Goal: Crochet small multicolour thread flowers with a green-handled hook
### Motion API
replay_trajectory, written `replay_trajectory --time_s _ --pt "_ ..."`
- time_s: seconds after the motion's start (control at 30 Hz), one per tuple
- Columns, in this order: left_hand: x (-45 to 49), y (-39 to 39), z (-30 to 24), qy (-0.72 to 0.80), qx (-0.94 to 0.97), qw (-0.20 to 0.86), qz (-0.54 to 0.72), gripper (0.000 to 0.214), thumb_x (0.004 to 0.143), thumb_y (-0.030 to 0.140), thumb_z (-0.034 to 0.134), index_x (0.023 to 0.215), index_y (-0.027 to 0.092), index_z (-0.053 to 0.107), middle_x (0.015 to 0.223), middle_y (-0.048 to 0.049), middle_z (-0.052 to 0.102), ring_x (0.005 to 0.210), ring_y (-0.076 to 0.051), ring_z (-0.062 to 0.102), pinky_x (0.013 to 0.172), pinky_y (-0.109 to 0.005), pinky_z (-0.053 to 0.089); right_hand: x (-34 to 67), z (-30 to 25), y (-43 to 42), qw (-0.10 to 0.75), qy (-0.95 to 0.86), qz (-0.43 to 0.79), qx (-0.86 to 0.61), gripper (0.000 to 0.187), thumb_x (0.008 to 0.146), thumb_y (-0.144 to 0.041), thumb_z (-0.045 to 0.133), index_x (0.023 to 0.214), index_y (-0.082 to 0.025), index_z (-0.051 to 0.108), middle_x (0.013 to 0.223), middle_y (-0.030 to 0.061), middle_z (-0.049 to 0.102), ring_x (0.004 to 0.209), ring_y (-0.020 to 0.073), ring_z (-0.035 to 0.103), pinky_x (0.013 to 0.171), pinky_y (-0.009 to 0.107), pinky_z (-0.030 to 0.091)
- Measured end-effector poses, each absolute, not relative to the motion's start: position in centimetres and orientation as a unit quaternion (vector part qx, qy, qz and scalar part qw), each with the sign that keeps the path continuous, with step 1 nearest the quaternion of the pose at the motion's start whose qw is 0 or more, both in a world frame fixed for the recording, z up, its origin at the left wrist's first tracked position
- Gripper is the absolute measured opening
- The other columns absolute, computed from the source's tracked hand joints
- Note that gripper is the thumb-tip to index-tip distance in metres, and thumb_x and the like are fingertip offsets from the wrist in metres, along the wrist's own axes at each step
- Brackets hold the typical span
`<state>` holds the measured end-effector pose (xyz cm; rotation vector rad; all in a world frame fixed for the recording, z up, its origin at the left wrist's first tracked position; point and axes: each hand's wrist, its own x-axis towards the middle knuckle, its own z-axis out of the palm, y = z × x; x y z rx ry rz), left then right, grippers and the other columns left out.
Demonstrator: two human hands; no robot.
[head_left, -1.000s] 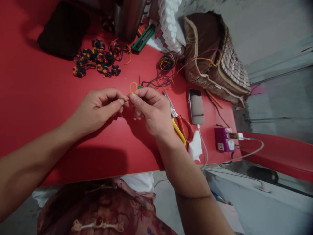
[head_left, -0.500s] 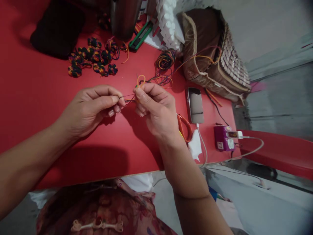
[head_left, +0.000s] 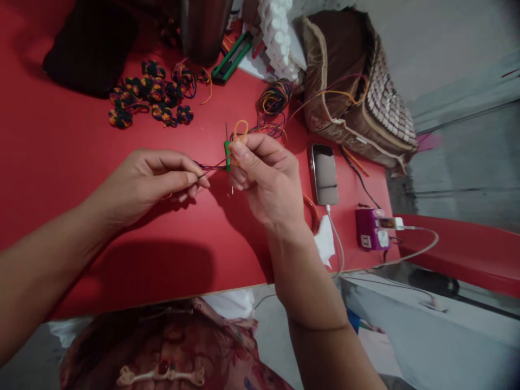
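My left hand is closed in a pinch on dark, multicoloured thread, which runs taut across to the other hand. My right hand is closed too, its thumb and forefinger gripping the thread. An orange loop of it stands up above those fingertips. Against the right fingers rests a green-handled tool with a thin metal shaft pointing away from me; its exact kind is unclear. Beyond the right hand lies a tangled bundle of thread. Several knotted yarn pieces sit on the far left.
On the red table are a dark pouch, a green cutter, a phone on a cable and a purple adapter. Orange-red scissor handles show behind my right wrist. A brown bag stands far right.
The right hand has shifted slightly right and the left hand slightly down, so the thread between them slants more. More of the green handle and its metal shaft shows now.
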<state>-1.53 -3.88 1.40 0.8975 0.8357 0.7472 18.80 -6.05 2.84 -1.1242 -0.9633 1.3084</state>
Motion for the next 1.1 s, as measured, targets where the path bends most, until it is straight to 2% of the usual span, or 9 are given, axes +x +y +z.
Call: replay_trajectory --time_s 0.13,0.23,0.4,0.53,0.67,0.8,0.97,1.1 --pt "-1.4 -4.0 1.1 0.379 0.421 0.742 0.358 0.015 0.089 0.032 0.086 0.085 0.018 0.089 0.076 -0.0110 0.078 0.058 -0.015 0.064 0.053 -0.025 0.050 18.8 2.4 -6.0 0.520 -0.416 0.586 -0.462 0.036 0.084 -0.049 0.101 0.085 -0.024 0.075 0.064 -0.0074 0.056 0.054 0.0086 0.042 0.050 0.025 0.041" --pt "-1.1 -4.2 1.2 0.366 0.426 0.747 0.356 0.020 0.092 0.037 0.088 0.083 0.019 0.089 0.076 -0.0102 0.078 0.058 -0.015 0.066 0.053 -0.024 0.051 18.4 2.1 -6.1 0.514 -0.432 0.584 -0.458 0.034 0.087 -0.048 0.099 0.086 -0.024 0.076 0.065 -0.0068 0.062 0.052 0.0080 0.044 0.048 0.024 0.038" --pt "-1.0 -4.2 1.5 0.357 0.477 0.732 0.330 0.024 0.092 0.033 0.090 0.073 0.019 0.082 0.070 -0.0084 0.079 0.047 -0.011 0.058 0.043 -0.021 0.045 17.9 2.2 -6.2 0.483 -0.459 0.567 -0.484 0.035 0.087 -0.049 0.099 0.084 -0.022 0.077 0.065 -0.0049 0.067 0.054 0.0089 0.050 0.053 0.025 0.043" --pt "-1.2 -4.1 1.3 0.357 0.477 0.741 0.309 0.022 0.096 0.028 0.086 0.077 0.018 0.081 0.066 -0.0077 0.078 0.041 -0.010 0.056 0.038 -0.019 0.039 18.2 2.2 -6.0 0.478 -0.437 0.605 -0.464 0.038 0.084 -0.052 0.100 0.087 -0.021 0.079 0.063 -0.0056 0.065 0.054 0.0089 0.053 0.052 0.024 0.045" --pt "-1.2 -3.9 1.2 0.352 0.452 0.753 0.325 0.021 0.093 0.027 0.089 0.077 0.019 0.078 0.061 -0.0067 0.076 0.038 -0.010 0.055 0.036 -0.018 0.037 18.6 1.9 -5.7 0.471 -0.413 0.635 -0.452 0.040 0.087 -0.058 0.097 0.088 -0.021 0.080 0.065 -0.0062 0.063 0.054 0.0086 0.056 0.052 0.023 0.048" --pt "-1.1 -3.9 1.3 0.355 0.443 0.754 0.332 0.020 0.093 0.025 0.087 0.077 0.018 0.078 0.059 -0.0069 0.076 0.036 -0.009 0.053 0.036 -0.017 0.038 18.7 1.9 -5.7 0.477 -0.407 0.641 -0.443 0.037 0.086 -0.054 0.097 0.088 -0.021 0.081 0.066 -0.0053 0.066 0.056 0.0088 0.059 0.052 0.022 0.049" --pt "-1.0 -4.0 1.3 0.361 0.453 0.745 0.331 0.020 0.093 0.025 0.086 0.078 0.019 0.075 0.058 -0.0061 0.074 0.036 -0.010 0.053 0.036 -0.018 0.038 18.6 1.8 -5.7 0.471 -0.418 0.640 -0.439 0.033 0.080 -0.039 0.104 0.095 -0.021 0.081 0.067 -0.0057 0.068 0.055 0.0098 0.057 0.051 0.024 0.049" --pt "-1.1 -4.1 1.4 0.368 0.508 0.711 0.317 0.023 0.098 0.026 0.081 0.076 0.020 0.074 0.057 -0.0037 0.072 0.037 -0.010 0.053 0.039 -0.020 0.040 18.4 1.7 -5.8 0.475 -0.431 0.619 -0.453 0.031 0.079 -0.037 0.105 0.088 -0.021 0.079 0.066 -0.0048 0.068 0.056 0.0093 0.055 0.051 0.024 0.045"
